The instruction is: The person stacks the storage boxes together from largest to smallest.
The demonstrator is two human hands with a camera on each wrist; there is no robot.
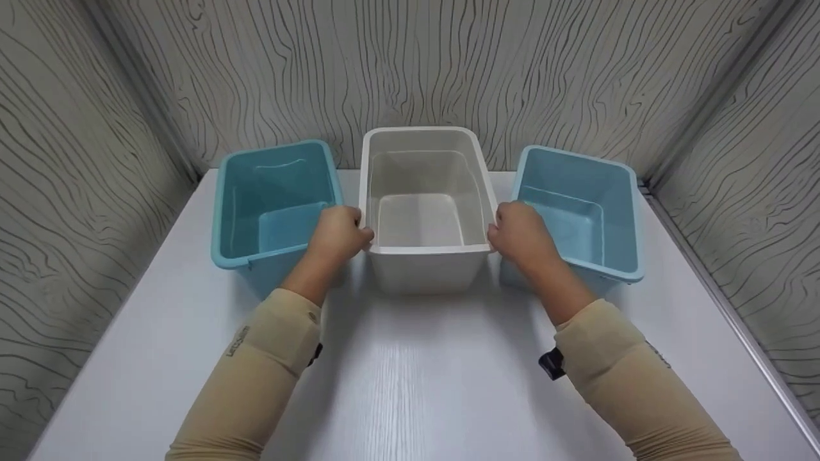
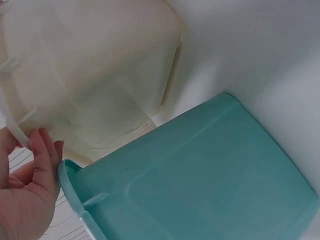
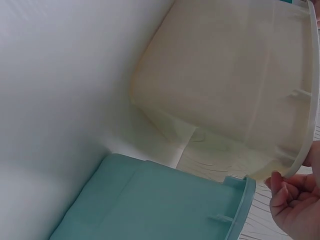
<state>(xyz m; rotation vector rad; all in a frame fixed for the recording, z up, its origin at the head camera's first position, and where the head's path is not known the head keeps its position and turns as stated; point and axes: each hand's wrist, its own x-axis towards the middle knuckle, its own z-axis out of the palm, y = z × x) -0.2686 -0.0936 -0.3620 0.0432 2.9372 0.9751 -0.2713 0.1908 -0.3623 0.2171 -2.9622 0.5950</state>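
Note:
A white plastic bin [image 1: 429,272] stands upright in the middle, between two blue ones, with nothing inside it. My left hand [image 1: 338,232] grips its rim at the near left corner; the left wrist view shows fingers curled under the lip of the white bin [image 2: 90,55]. At the near right corner, my right hand [image 1: 522,234] pinches the same rim, thumb and fingers around the edge in the right wrist view. The teal bin [image 1: 275,176] sits close beside my left hand. Beside my right hand is the light blue bin [image 1: 576,173].
All three bins are on a white table [image 1: 403,371], toward its far edge. Behind them rises a wood-grain patterned wall [image 1: 423,64], with similar panels at left and right. A metal strip [image 1: 737,326] runs along the table's right side.

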